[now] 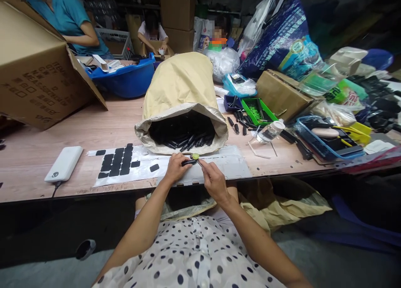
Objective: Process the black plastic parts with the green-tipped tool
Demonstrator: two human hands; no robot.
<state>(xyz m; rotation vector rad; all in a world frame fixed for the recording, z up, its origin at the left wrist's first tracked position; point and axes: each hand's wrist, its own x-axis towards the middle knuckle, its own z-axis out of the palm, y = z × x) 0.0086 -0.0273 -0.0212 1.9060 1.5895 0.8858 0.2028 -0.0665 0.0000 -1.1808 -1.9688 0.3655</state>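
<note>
My left hand (177, 167) is closed around a slim black handle-like piece (189, 162), which points to the right over the table edge. A small round yellow-green piece (195, 156) sits at its far end; whether the two are joined I cannot tell. Close beside it, my right hand (214, 180) is pinched, its fingertips almost at the black piece. What those fingers hold is too small to make out. Just beyond both hands lies an open woven sack (181, 83), its mouth towards me, full of similar black pieces (188, 131).
Black square pads (117, 162) lie on a white sheet at left, near a white power bank (64, 164). A green tray (258, 111), a clear bottle (270, 131) and a blue tool basket (328, 137) stand right. A cardboard box (34, 70) leans far left. Other people sit behind.
</note>
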